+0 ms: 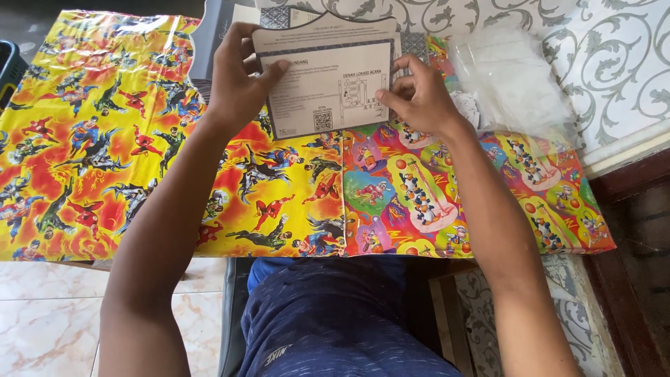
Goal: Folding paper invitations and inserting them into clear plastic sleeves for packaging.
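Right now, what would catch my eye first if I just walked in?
Probably the bright wrapping paper: a yellow sheet with cartoon heroes on the left and a multicoloured cartoon sheet on the right. Above them, at top centre, the left hand and right hand hold a pale printed card. A clear plastic bag lies at upper right.

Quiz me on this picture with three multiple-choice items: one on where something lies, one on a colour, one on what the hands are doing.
1. Where is the clear plastic bag?
A. right of the card
B. on the floor
C. in the lap

2. Main colour of the left wrapping paper?
A. blue
B. yellow
C. white

3. How is the card held?
A. by both hands
B. by one hand
C. by neither hand

A: the bag lies beyond the right hand.
B: yellow fills that sheet.
A: the left hand and the right hand grip its sides.
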